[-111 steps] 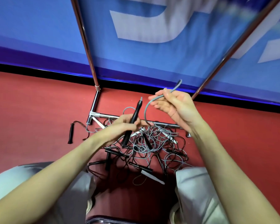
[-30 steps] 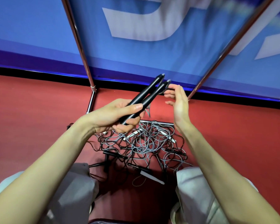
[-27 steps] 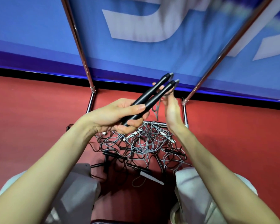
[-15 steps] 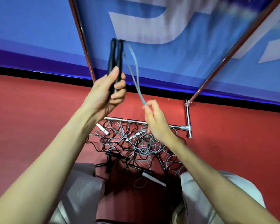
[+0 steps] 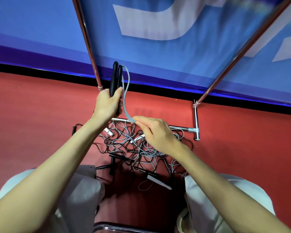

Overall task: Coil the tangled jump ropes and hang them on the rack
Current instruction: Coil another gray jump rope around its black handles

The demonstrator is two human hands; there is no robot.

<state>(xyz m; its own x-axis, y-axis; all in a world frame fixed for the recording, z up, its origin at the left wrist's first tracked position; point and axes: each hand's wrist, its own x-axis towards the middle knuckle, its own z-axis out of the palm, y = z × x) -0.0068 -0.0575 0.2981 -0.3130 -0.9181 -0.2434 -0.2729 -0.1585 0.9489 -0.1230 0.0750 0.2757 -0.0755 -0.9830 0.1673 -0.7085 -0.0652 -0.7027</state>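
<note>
Gripping the two black handles (image 5: 115, 78) together, the left hand (image 5: 107, 105) holds them upright, raised above the pile, while the right hand (image 5: 155, 132) pinches the grey cord (image 5: 125, 91) that loops down from the handle tops, just below and beside the left. Under both hands the rest of the tangled jump ropes (image 5: 133, 147) lie heaped on the red floor (image 5: 40, 106), against the low crossbar of the rack (image 5: 180, 128). The cord looks thin, light and limp, probably slick enough to slide through pinched fingers, and springy enough to unwind if let go. The stiff handles are the sound place to hold; the cord is best drawn hand over hand near the handles, easing it wherever it snags in the heap.
</note>
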